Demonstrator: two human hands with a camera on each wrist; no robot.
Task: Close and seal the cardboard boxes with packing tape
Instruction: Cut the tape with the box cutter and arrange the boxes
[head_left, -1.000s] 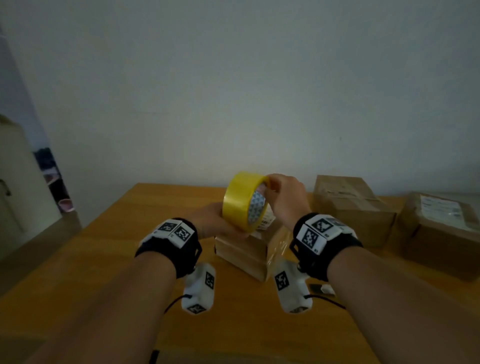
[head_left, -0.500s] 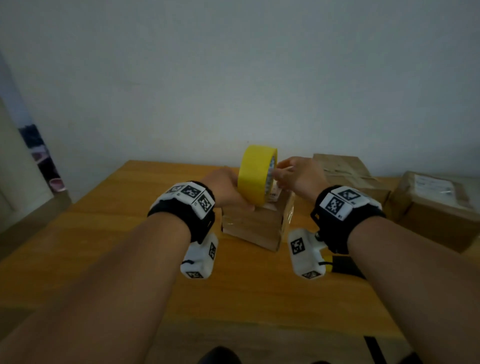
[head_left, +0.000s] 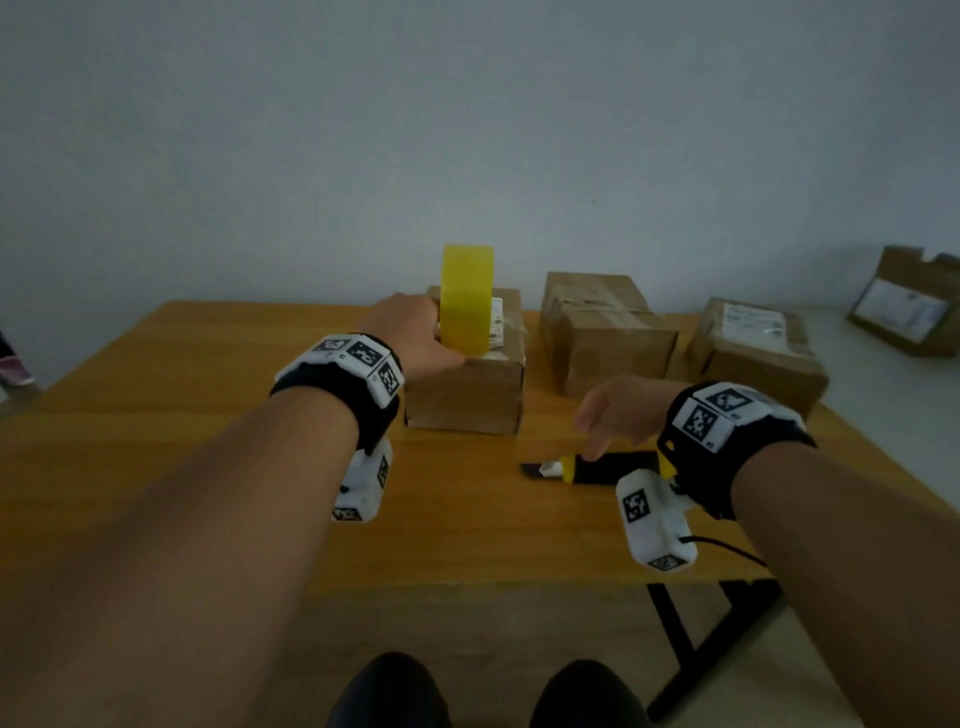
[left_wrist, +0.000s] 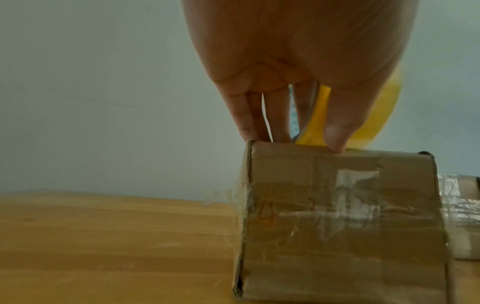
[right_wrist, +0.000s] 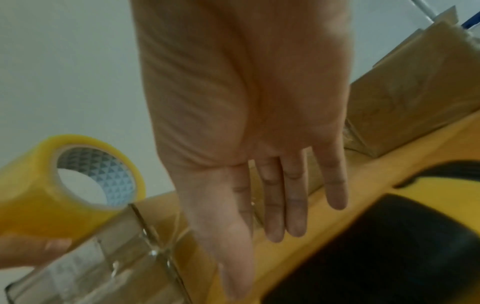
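Note:
A yellow tape roll (head_left: 466, 299) stands on edge on top of a small cardboard box (head_left: 465, 392) in the middle of the table. My left hand (head_left: 418, 335) pinches the roll's lower rim between thumb and fingers; the left wrist view shows the tape roll (left_wrist: 310, 125) pressed onto the box (left_wrist: 337, 216), whose side carries clear tape. My right hand (head_left: 618, 410) hovers just above a black and yellow utility knife (head_left: 597, 467) lying on the table, holding nothing. In the right wrist view the fingers (right_wrist: 293, 205) hang straight, with the knife (right_wrist: 389, 236) below them.
Two taped cardboard boxes (head_left: 602, 332) (head_left: 753, 353) sit at the back right of the wooden table (head_left: 156, 415). Another labelled box (head_left: 909, 301) leans on a pale surface further right. The table's front edge and a black leg (head_left: 691, 639) are near my knees.
My right hand let go of the tape roll and dropped to the right, over the knife. My left hand lowered the roll onto the box top.

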